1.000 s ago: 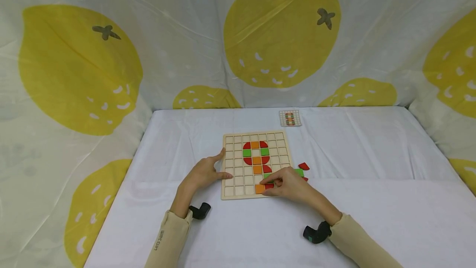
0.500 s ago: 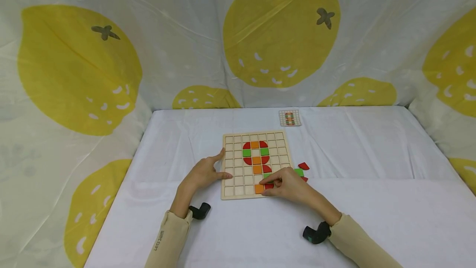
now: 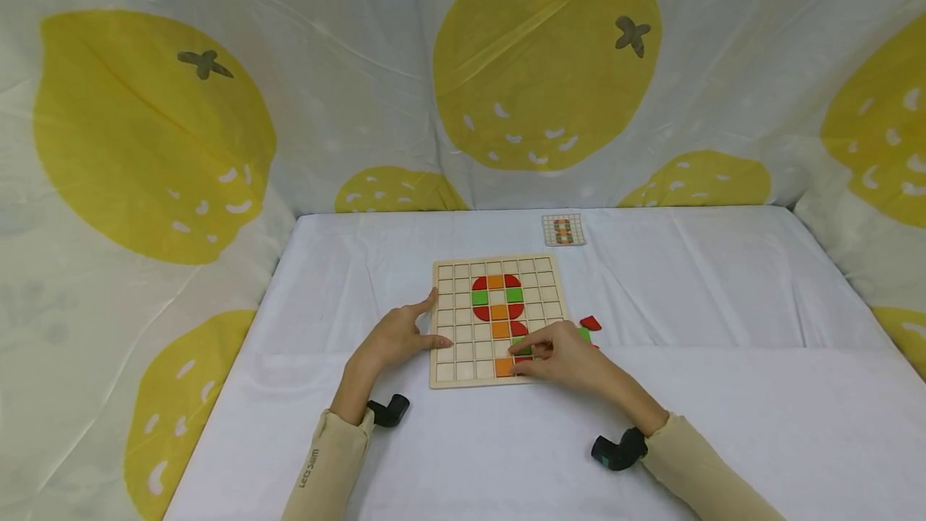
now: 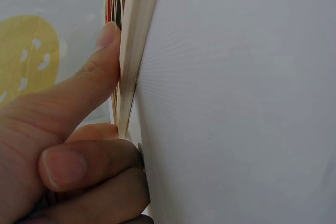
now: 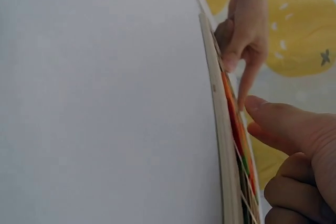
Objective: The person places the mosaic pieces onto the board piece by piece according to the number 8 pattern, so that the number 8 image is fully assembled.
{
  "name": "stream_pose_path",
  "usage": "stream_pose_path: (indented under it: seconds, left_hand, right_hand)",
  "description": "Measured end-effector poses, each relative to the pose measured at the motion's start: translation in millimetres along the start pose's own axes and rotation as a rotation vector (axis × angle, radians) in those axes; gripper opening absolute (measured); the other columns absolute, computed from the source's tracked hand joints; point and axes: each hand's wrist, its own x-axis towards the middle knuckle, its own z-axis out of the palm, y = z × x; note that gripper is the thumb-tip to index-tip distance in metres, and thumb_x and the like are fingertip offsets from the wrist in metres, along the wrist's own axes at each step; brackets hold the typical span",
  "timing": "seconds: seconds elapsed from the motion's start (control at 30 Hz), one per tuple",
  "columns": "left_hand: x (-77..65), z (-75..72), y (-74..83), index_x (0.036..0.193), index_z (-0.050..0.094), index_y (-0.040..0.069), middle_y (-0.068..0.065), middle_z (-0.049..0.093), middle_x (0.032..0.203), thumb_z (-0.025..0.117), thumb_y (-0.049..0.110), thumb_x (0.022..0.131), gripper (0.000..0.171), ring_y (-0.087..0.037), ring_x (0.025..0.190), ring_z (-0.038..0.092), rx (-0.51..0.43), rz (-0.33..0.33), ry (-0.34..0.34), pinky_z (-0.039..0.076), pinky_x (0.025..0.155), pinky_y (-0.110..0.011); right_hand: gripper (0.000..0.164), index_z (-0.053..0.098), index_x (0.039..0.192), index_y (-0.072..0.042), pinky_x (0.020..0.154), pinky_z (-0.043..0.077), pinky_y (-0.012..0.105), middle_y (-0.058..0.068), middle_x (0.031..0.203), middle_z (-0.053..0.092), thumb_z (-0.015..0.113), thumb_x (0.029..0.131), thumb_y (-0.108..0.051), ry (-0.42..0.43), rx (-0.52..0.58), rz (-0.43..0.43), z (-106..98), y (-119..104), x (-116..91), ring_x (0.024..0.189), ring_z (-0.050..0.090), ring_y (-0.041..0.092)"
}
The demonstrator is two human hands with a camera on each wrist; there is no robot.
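A wooden grid board (image 3: 463,364) lies on the white table, with red, orange and green tiles in its squares. My left hand (image 3: 394,336) holds its left edge, thumb on the top face and forefinger along the side; in the left wrist view, other fingers curl beside the edge. My right hand (image 3: 567,356) hovers over the lower right of the board, thumb and forefinger just apart beside an orange tile (image 3: 504,367). No tile shows between those fingertips in the right wrist view. A red tile next to the orange one is mostly hidden by the hand.
A loose red tile (image 3: 590,323) lies right of the board, near a green tile (image 3: 585,335) partly behind the right hand. A small pattern card (image 3: 563,230) sits beyond the board. Lemon-print cloth (image 3: 550,63) hangs behind and at the sides.
My right hand has shifted slightly right and back from the bottom row of tiles, its fingertips drawing off the red tile. The left hand and the board stay put.
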Motion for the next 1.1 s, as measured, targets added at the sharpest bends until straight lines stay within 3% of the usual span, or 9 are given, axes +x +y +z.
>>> stream_pose_path:
  seconds: [0.27,0.47,0.63,0.83,1.1]
  left_hand:
    - [0.4,-0.3,0.8,0.164,0.026,0.021,0.002,0.042,0.061,0.083,0.046,0.084,0.101,-0.013,0.06,0.037,-0.004,0.001,0.004,0.035,0.062,-0.031]
    - [0.3,0.1,0.2,0.164,0.026,0.022,0.0,0.047,0.063,0.083,0.047,0.084,0.101,-0.014,0.062,0.04,0.008,-0.004,0.0,0.037,0.065,-0.031]
    - [-0.6,-0.1,0.4,0.164,0.026,0.022,0.001,0.046,0.062,0.083,0.047,0.084,0.101,-0.013,0.061,0.04,0.005,-0.003,-0.004,0.037,0.064,-0.031]
    - [-1.9,-1.1,1.4,0.164,0.026,0.022,0.003,0.042,0.061,0.083,0.045,0.085,0.101,-0.013,0.06,0.037,-0.003,0.002,-0.006,0.035,0.063,-0.031]
    - [-1.5,-0.6,0.2,0.164,0.026,0.022,0.004,0.038,0.059,0.083,0.046,0.085,0.101,-0.012,0.058,0.034,-0.007,0.0,-0.007,0.032,0.06,-0.03]
  right_hand:
    - [0.02,0.083,0.105,-0.012,0.052,0.025,0.021,-0.009,0.057,0.03,0.085,0.086,-0.02,0.095,-0.057,-0.015,-49,13,1,0.054,0.028,0.005]
    - [0.023,0.082,0.109,-0.013,0.052,0.025,0.023,-0.007,0.06,0.028,0.085,0.087,-0.02,0.137,-0.059,0.072,-89,33,-6,0.055,0.028,0.007]
    - [0.025,0.081,0.112,-0.012,0.054,0.026,0.026,-0.005,0.062,0.028,0.083,0.088,-0.02,0.126,-0.048,0.088,-112,52,-13,0.059,0.027,0.007]
    - [0.026,0.08,0.113,-0.009,0.056,0.028,0.026,-0.005,0.062,0.027,0.083,0.087,-0.013,0.049,0.002,0.088,-122,70,-17,0.061,0.029,0.006]
    - [0.027,0.08,0.113,-0.01,0.06,0.03,0.026,-0.003,0.061,0.027,0.083,0.086,-0.012,-0.04,0.036,0.078,-115,80,-14,0.059,0.027,0.006]
